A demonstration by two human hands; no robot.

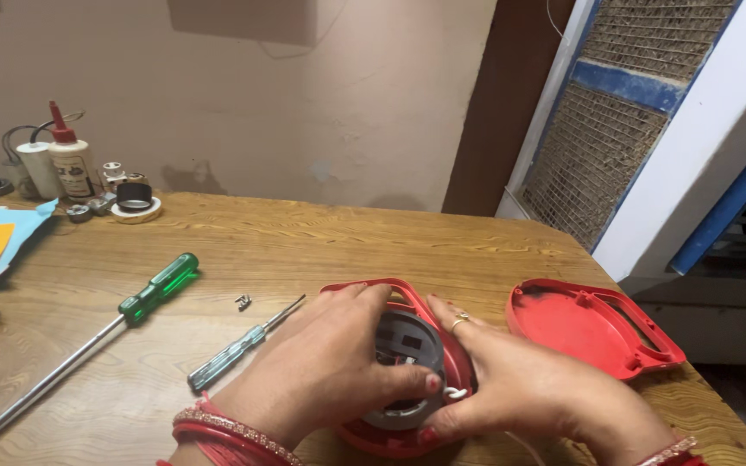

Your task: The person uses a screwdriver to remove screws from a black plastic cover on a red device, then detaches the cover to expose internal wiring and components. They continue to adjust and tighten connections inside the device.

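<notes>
Near the table's (pixel 321 233) front edge, my left hand (pixel 321 371) and right hand (pixel 528 388) clasped the red housing (pixel 442 345) together, its long axis pointing away from me.

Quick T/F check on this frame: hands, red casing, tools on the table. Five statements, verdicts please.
1. Both hands rest on the open red casing. True: left hand and right hand are on the casing, around a grey part.
2. The red cover lies left of the hands. False: the cover lies to their right.
3. A green-handled screwdriver lies on the table. True: screwdriver, on the table.
4. The glue bottle stands beside the cover. False: the bottle stands at the far left.
5. The small blue screwdriver is in a hand. False: small screwdriver lies on the table.
</notes>
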